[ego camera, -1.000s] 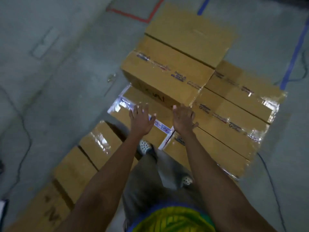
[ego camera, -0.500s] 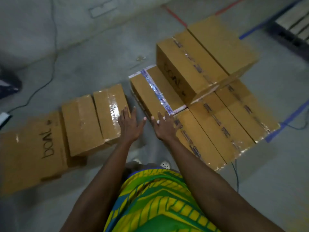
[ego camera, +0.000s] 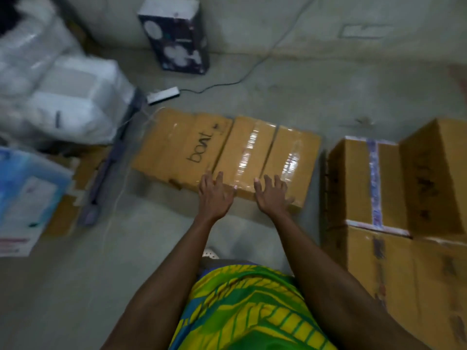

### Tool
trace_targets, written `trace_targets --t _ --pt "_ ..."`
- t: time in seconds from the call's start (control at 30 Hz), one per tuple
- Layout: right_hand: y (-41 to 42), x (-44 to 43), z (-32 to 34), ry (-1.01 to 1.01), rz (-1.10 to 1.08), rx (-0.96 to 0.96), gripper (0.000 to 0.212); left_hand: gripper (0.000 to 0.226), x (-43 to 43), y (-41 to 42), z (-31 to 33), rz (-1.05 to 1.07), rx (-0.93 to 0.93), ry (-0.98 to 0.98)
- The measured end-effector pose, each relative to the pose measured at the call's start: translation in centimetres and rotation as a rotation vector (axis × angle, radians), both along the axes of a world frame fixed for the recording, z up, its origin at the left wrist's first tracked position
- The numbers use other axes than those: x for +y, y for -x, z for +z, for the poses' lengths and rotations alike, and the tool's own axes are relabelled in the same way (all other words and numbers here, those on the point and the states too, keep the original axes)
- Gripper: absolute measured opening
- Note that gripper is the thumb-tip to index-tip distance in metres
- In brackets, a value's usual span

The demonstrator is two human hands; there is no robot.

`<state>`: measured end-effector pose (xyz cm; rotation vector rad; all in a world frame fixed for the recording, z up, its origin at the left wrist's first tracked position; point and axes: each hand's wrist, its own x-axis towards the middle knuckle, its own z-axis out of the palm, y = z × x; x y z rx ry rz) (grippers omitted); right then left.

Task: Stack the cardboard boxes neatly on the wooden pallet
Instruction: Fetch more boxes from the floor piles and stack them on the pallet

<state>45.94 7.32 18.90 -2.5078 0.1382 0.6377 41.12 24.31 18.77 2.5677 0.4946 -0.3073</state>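
My left fingers [ego camera: 219, 177] are straight and spread, gripping nothing, and the right fingers [ego camera: 277, 181] are the same. The blur keeps me from telling whether they touch cardboard yet. The left hand [ego camera: 214, 198] sits over the near edge where the box marked "boat" [ego camera: 182, 145] meets the middle taped box [ego camera: 243, 152]. The right hand [ego camera: 274, 198] is over the near edge of the right taped box [ego camera: 290, 160]. These three lie flat on the concrete floor [ego camera: 75, 286], side against side. To the right, just apart from them, stands the stack of cardboard boxes [ego camera: 364, 188], with one box raised on its right part. I cannot see the wooden pallet under it. I judge these cartons stiff enough to carry by the sides, though their weight is unknown. The glossy tape looks slick, so I'd take hold low on bare cardboard at the two short ends, not on the tape. Far left are white wrapped bundles [ego camera: 70, 97] and a power strip [ego camera: 163, 94]
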Motion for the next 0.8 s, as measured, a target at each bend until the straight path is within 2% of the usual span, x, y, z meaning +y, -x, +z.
trace_targets --t 0.2,0.4,0.57,0.67,0.8 --pt "0.2 14.7 -0.3 -0.06 0.111 0.029 0.062 0.076 14.0 1.1 0.1 0.107 0.045 0.025" --pt "-1.7 20.8 -0.6 -0.012 0.149 0.051 0.06 0.088 21.5 -1.7 -2.1 0.102 0.118 0.07" --pt "-5.8 25.5 -4.2 -0.08 0.089 0.067 0.064 0.094 25.8 -6.6 -6.5 0.176 0.186 0.171" --pt "-8.8 29.4 -8.2 -0.098 0.024 0.097 0.069 0.081 28.7 -9.6 -11.0 0.308 0.22 0.308" --pt "-12.3 34.7 -16.9 0.002 0.085 0.192 0.066 0.062 32.7 -12.4 -20.7 0.682 0.272 0.588"
